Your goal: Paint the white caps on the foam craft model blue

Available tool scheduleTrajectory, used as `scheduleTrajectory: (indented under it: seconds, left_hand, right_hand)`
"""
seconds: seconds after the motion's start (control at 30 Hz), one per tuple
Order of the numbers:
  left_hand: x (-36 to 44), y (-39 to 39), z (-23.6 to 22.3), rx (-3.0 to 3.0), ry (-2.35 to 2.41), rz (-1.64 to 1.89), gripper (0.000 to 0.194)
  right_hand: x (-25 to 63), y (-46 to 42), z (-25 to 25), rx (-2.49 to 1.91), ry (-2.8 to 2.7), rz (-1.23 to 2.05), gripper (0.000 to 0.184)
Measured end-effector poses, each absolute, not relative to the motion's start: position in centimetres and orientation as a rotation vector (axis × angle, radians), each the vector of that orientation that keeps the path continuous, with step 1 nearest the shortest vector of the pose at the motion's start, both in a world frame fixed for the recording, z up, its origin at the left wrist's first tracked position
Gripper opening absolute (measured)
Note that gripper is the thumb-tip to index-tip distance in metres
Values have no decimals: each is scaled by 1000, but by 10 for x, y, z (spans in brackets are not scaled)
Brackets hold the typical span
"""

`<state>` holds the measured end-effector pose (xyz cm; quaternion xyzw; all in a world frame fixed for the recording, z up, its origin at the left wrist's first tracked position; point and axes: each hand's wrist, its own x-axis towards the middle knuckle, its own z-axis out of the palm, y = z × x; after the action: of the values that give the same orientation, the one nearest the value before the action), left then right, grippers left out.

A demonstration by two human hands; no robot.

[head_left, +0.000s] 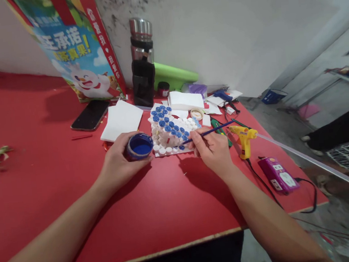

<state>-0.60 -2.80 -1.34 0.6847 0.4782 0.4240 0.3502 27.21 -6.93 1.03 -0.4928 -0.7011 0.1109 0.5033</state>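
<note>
My left hand [117,161] is wrapped round a small pot of blue paint [140,146] resting on the red table [58,171]. My right hand [212,147] pinches a thin blue-handled paintbrush [211,131], its tip touching a white foam model [172,132] covered in small round caps. Several caps on the model are painted blue, the others are white. The model sits between my two hands, just beyond them.
A black phone [90,115], white foam sheets [121,120], a black and steel flask [142,64], a green roll [175,75] and a poster [77,54] lie behind. A yellow glue gun [243,137] and purple power strip [278,174] sit right, near the table edge.
</note>
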Motion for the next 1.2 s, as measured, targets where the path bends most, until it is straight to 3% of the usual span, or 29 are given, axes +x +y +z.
scheduleTrajectory:
  seconds: [0.33,1.2]
  left_hand:
    - [-7,-27,-17,1790,1233,1112,65]
    - [-7,-27,-18,1803,1229,1111,64]
  right_hand:
    - [272,-69,11,-1143,-1711,305,36]
    - [272,-70,10,-1157,-1687,271,26]
